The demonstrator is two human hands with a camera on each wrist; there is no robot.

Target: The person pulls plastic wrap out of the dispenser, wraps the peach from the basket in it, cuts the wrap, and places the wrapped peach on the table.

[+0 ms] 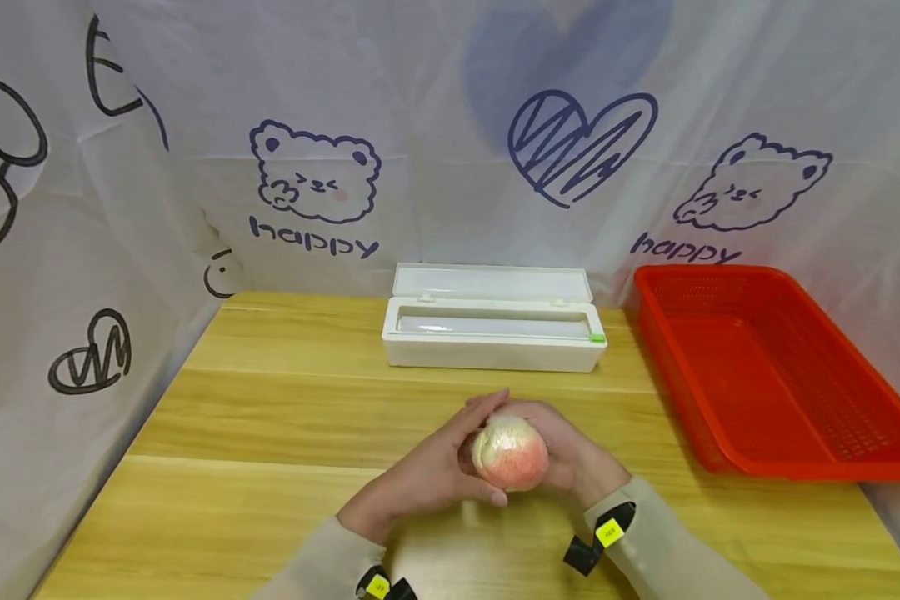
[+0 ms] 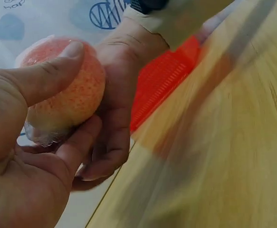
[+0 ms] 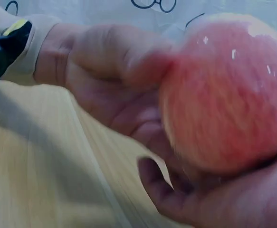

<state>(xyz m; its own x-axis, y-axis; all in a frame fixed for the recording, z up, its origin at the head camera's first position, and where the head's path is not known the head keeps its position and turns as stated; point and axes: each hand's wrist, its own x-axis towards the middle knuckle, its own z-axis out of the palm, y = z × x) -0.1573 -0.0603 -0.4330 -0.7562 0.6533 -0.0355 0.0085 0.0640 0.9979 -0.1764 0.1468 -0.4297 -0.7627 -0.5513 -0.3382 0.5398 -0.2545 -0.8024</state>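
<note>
A round pink and cream peach (image 1: 512, 454) is held between both hands above the table. My left hand (image 1: 438, 467) grips it from the left, and in the left wrist view its thumb lies across the peach (image 2: 74, 90), with fingers beneath. Clear, crinkled film (image 2: 45, 134) shows at the lower end of the fruit there. My right hand (image 1: 570, 450) is curled round the far right side of it; the right wrist view shows that hand (image 3: 119, 76) touching the peach (image 3: 224, 95), blurred. Part of the right hand's fingers is hidden behind the fruit.
Behind the hands stands a white box (image 1: 495, 354) with its lid raised and a white roll inside. A red basket (image 1: 708, 400) is at the right of the wooden table (image 1: 270, 417). White cloth with drawings (image 1: 435, 125) hangs behind and at the left.
</note>
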